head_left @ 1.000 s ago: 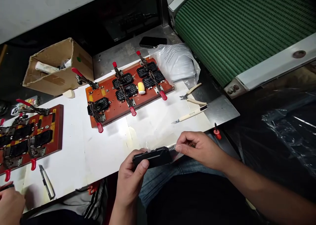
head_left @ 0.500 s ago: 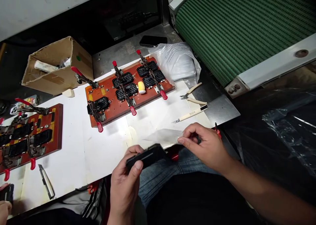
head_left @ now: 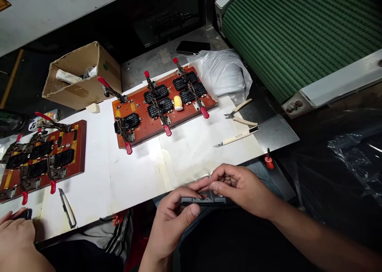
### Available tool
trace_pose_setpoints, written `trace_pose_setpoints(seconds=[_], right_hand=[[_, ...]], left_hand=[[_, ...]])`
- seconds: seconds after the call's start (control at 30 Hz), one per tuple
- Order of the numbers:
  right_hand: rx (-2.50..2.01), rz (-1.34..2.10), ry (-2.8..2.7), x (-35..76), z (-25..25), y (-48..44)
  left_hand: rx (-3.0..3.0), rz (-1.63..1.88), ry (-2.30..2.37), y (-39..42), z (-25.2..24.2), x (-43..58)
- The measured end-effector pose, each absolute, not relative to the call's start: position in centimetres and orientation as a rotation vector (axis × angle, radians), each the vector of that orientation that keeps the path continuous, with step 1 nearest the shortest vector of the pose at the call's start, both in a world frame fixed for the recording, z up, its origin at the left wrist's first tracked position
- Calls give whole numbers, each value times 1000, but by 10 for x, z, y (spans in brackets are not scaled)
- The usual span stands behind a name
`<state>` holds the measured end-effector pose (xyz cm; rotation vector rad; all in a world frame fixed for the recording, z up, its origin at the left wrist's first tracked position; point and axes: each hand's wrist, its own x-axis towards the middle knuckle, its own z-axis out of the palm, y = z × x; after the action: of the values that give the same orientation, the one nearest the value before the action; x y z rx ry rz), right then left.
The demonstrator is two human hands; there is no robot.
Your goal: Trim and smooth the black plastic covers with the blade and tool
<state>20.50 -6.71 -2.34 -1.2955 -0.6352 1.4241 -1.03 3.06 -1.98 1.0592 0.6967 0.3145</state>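
Observation:
Over my lap, just past the front edge of the white table (head_left: 134, 176), my left hand (head_left: 173, 220) grips a flat black plastic part (head_left: 203, 201) by its left end. My right hand (head_left: 238, 188) pinches a thin clear film (head_left: 197, 178) at the part's upper edge, fingers touching the part. Both hands meet over the part, which lies nearly level.
An orange clamp jig (head_left: 162, 105) with black parts and red-handled toggle clamps sits mid-table; a second jig (head_left: 41, 158) is at the left. A craft knife (head_left: 237, 137), cutters (head_left: 241, 117), a utility knife (head_left: 68, 202), a cardboard box (head_left: 80, 77), a plastic bag (head_left: 222, 71) and a green conveyor (head_left: 298, 33) surround them. Another person's hand (head_left: 16, 234) is at the lower left.
My right hand has come back from the right to the black part, and the part has turned from tilted to nearly level. The view has shifted, and the other person's hand has come further in.

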Motion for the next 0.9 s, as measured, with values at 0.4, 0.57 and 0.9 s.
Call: trace_pose_setpoints(seconds=[0.4,0.57,0.9], right_hand=[[-1464,1293,-902,209,-31,-71],[-1517,1232,-1106,213,-33,-72],[-1642,980,-1093,219,-44,-79]], left_hand=[[1239,105,546,40,-15,-12],[1326,57,611,42,-18,-12],[1503,-8,713,50,-7,-11]])
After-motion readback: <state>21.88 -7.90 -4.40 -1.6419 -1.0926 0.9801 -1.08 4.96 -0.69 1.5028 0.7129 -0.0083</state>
